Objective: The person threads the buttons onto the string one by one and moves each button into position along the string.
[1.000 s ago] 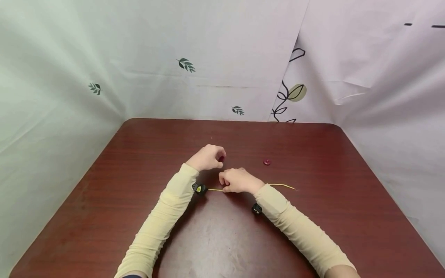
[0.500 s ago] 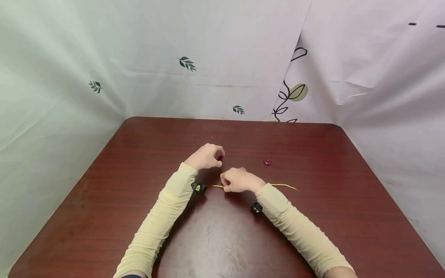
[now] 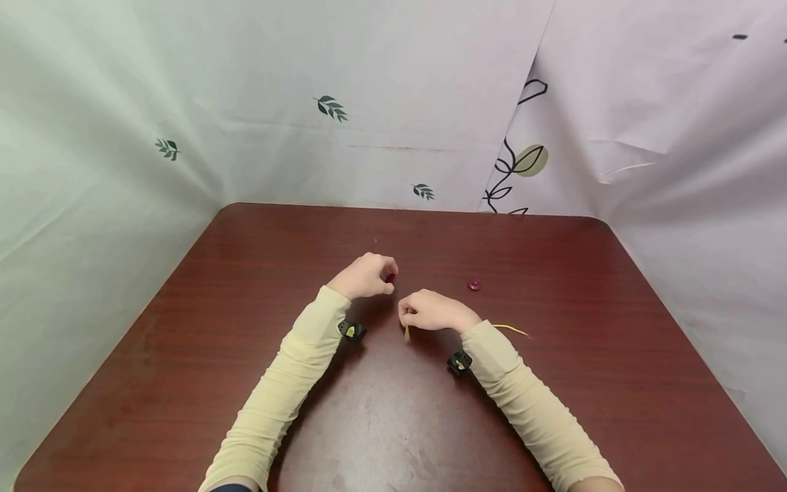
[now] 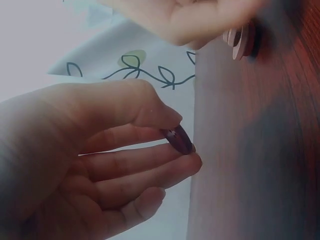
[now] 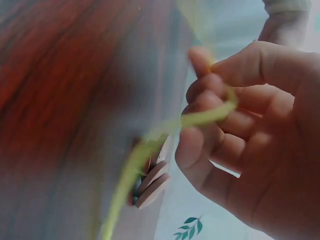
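A person's left hand (image 3: pixel 363 277) pinches a dark red disc (image 4: pixel 180 141) between the tip of the thumb and the fingertips opposite, and the disc shows nearly edge-on in the left wrist view. The little finger there is bent and sits apart from the disc.

The right hand (image 3: pixel 436 311) is just beside it, a little closer to the table's right edge and a little farther from the far edge. Its thumb and forefinger pinch a yellow string (image 5: pixel 202 117) — the other fingers are curled, and the string crosses in front of them. A short, blurred end hangs below this hand in the head view; another stretch comes out past the wrist and lies on the table (image 3: pixel 393 410), its tip pointing toward the right edge.

A second dark red piece (image 3: pixel 474 285) rests on the table, apart from both hands, in the direction of the far right corner. Both arms reach in from the near edge in pale yellow sleeves, left (image 3: pixel 301 355) and right (image 3: pixel 529 389), with a small black device at each wrist, left (image 3: pixel 352 332) and right (image 3: pixel 459 362). Beyond the far edge hangs a whitish sheet (image 3: pixel 277 68) printed with leaves.
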`<action>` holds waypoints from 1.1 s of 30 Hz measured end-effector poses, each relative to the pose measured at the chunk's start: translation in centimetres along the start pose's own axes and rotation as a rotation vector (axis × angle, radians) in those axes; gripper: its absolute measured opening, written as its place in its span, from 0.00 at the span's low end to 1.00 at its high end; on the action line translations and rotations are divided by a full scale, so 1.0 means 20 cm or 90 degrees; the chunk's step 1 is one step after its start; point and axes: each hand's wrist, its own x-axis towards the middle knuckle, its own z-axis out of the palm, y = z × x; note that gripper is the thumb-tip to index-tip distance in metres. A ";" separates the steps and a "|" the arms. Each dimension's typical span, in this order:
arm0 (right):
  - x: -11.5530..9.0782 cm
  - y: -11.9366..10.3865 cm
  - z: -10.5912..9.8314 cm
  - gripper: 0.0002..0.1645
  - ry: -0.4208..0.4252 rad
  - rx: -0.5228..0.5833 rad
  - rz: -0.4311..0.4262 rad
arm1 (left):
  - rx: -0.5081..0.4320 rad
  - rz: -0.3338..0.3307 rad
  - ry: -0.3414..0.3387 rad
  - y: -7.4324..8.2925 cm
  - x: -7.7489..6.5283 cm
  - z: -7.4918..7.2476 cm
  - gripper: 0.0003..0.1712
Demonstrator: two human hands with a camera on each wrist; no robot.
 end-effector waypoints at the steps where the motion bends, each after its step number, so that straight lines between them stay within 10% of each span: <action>1: 0.00 0.00 0.00 0.09 -0.002 0.005 0.002 | -0.001 0.001 -0.001 0.00 0.00 0.00 0.11; 23: -0.08 0.12 -0.12 0.09 0.098 0.190 0.093 | -0.160 0.056 0.078 -0.01 0.02 0.02 0.11; 33: -0.10 0.14 -0.16 0.08 0.168 0.147 0.123 | -0.238 0.073 0.079 0.03 0.02 0.01 0.15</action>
